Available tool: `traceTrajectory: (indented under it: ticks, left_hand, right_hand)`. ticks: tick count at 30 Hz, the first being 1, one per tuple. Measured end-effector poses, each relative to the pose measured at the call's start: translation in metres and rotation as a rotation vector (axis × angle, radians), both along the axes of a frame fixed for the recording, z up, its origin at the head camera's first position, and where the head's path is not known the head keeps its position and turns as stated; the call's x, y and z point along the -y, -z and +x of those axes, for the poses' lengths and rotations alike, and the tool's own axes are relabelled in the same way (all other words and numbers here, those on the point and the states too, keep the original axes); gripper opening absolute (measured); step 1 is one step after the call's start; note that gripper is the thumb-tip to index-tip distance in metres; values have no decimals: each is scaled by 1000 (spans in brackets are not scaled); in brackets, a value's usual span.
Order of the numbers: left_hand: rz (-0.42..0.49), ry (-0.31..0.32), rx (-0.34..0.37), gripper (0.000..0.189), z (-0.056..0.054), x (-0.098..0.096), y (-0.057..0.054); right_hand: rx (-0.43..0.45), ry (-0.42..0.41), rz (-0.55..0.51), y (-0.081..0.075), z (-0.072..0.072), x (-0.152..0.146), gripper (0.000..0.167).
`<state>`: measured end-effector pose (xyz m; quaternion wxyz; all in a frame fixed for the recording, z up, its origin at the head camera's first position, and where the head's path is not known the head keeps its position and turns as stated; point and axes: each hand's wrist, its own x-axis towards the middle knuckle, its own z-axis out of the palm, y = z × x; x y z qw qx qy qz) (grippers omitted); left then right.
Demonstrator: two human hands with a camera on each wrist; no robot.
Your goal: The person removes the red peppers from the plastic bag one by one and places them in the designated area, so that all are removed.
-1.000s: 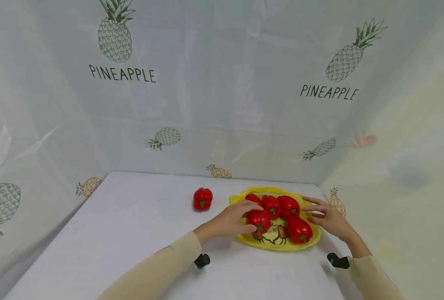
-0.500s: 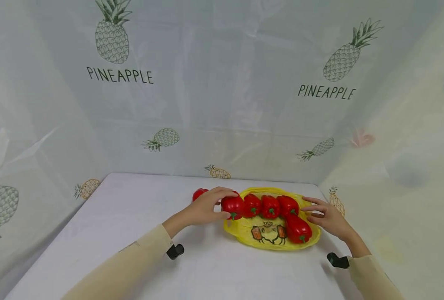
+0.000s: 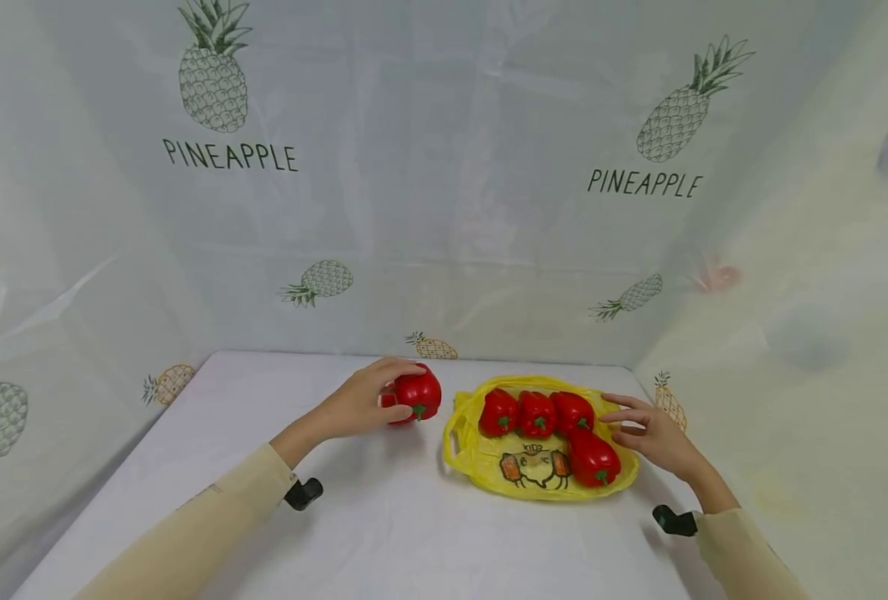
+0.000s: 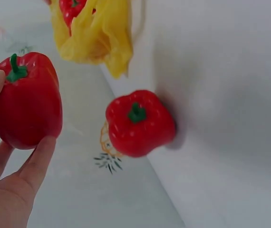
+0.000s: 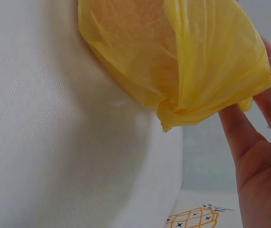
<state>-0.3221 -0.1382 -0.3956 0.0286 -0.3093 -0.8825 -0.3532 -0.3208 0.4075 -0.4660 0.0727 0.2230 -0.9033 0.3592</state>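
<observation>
Fingers (image 3: pixel 397 365) of left hand (image 3: pixel 353 405) curved round held pepper (image 3: pixel 421 390), red with green stem, thumb on near side; pepper raised above white table (image 3: pixel 383 533). Loose pepper (image 4: pixel 140 124), also red, resting on table, partly hidden behind held one in head view, apart from it in left wrist view. Farther right, yellow bag (image 3: pixel 481 468), four red peppers (image 3: pixel 537 412) inside its rim. Right hand (image 3: pixel 663 440) at bag's right edge, fingers parted, loosely extended, gripping nothing.

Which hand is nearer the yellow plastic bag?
The right hand, at the right edge of the yellow plastic bag. The left hand is out to its left, holding a red bell pepper.
</observation>
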Motion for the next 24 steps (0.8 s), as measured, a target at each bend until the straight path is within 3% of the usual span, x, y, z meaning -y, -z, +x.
traceTrajectory:
  ticks: [12, 24]
  left_hand:
    - [4, -30, -5, 62, -4, 37, 2]
    - [30, -34, -17, 62, -7, 62, 2]
  right_hand:
    - [-5, 11, 22, -2, -1, 2, 26]
    - [48, 1, -19, -8, 4, 3, 26]
